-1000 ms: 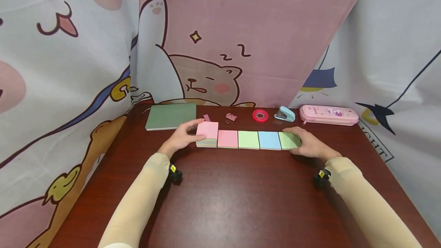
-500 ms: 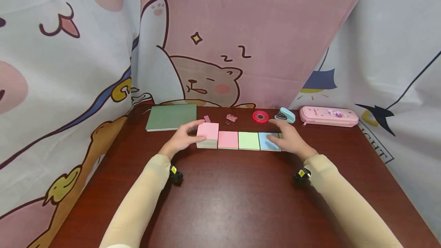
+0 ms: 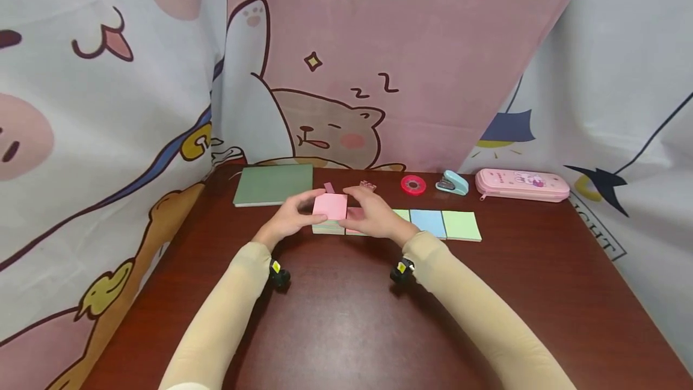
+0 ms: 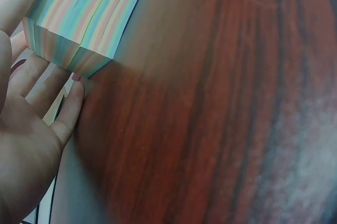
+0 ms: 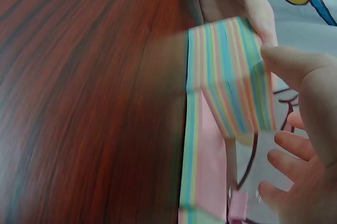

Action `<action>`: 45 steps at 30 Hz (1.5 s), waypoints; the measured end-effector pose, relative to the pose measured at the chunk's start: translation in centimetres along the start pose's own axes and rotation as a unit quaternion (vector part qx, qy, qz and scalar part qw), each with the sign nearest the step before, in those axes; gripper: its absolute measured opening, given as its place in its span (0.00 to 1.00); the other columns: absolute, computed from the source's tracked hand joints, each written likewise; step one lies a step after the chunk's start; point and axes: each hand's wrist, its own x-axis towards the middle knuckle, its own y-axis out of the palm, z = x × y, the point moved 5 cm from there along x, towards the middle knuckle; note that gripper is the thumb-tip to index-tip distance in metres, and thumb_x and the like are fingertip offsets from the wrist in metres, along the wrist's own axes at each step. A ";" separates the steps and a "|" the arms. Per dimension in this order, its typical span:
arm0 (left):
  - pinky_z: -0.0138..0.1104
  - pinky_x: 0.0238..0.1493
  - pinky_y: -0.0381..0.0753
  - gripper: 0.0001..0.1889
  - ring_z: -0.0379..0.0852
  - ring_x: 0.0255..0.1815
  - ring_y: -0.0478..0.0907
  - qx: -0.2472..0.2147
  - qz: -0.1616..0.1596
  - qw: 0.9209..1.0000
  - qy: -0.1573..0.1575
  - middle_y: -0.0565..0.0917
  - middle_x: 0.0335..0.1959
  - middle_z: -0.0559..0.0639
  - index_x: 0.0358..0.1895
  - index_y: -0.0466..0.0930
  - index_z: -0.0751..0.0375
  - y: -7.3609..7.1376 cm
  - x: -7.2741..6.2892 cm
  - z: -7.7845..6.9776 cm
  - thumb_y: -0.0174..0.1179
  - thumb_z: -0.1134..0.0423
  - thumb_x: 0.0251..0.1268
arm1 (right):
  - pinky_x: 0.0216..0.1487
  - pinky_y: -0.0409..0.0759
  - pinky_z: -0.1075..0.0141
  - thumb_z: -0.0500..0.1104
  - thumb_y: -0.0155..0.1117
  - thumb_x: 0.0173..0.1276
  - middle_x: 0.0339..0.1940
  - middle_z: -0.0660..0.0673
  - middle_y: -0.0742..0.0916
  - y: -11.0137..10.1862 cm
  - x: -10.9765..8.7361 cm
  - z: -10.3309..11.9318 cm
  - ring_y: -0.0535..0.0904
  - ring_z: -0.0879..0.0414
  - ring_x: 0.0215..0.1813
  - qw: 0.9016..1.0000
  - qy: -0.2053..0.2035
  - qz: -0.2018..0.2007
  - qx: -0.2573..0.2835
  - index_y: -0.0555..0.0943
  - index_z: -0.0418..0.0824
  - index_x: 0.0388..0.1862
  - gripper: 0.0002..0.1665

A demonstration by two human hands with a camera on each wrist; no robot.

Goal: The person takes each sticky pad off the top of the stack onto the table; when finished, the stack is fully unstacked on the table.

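A tall stack of sticky notes (image 3: 329, 207), pink on top with striped pastel sides, stands at the left end of a row of low pads. My left hand (image 3: 289, 216) holds its left side, thumb in front and fingers behind. At the opposite side, my right hand (image 3: 377, 214) has its thumb against the front corner and a fingertip at the back corner. In the right wrist view the right thumb (image 5: 295, 66) touches the stack's edge, while the other visible fingers stay apart from it. Partly hidden under the right hand lies a low pink pad (image 3: 355, 214).
Rightward in the row come a pale green pad (image 3: 402, 214), a blue pad (image 3: 428, 224) and another green pad (image 3: 462, 225). Behind lie a green notebook (image 3: 274, 185), a pink binder clip (image 3: 368, 185), a red tape roll (image 3: 413, 185), a light blue stapler (image 3: 452, 183) and a pink pencil case (image 3: 522, 185).
My right hand has left the green pad at the row's right end and travelled left over the pads to the tall stack. My left hand has kept its place on the stack.
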 end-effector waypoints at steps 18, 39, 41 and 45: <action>0.53 0.70 0.75 0.42 0.59 0.75 0.72 0.015 0.031 0.999 -0.027 0.76 0.74 0.59 0.80 0.66 0.62 -0.1 -0.1 0.1 0.75 0.66 0.64 | 0.77 0.69 0.46 0.53 0.82 0.61 0.71 0.36 0.81 0.2 0.0 -0.8 0.73 0.41 0.75 0.999 0.030 0.011 -0.021 0.73 0.31 0.74 0.49; 0.56 0.76 0.67 0.41 0.58 0.79 0.67 0.010 0.014 0.999 -0.039 0.75 0.75 0.57 0.79 0.68 0.60 -0.1 -0.5 0.4 0.77 0.63 0.63 | 0.70 0.77 0.48 0.55 0.81 0.62 0.66 0.41 0.83 -0.8 -7.5 -0.2 0.79 0.47 0.66 0.999 0.046 0.008 0.020 0.75 0.35 0.73 0.46; 0.57 0.75 0.67 0.41 0.58 0.79 0.67 0.007 0.014 0.999 -0.040 0.75 0.75 0.57 0.79 0.68 0.60 -0.1 -0.4 0.4 0.77 0.63 0.63 | 0.69 0.78 0.49 0.55 0.80 0.62 0.65 0.42 0.83 -0.4 -7.8 0.3 0.79 0.48 0.65 0.999 0.045 0.015 0.018 0.75 0.36 0.72 0.45; 0.58 0.75 0.67 0.41 0.59 0.79 0.67 0.003 0.015 0.999 -0.042 0.75 0.74 0.58 0.79 0.68 0.60 -0.1 -0.3 0.6 0.77 0.63 0.63 | 0.67 0.80 0.51 0.55 0.81 0.62 0.62 0.43 0.84 -0.1 -8.2 1.0 0.80 0.50 0.61 0.999 0.041 0.013 0.005 0.77 0.36 0.70 0.44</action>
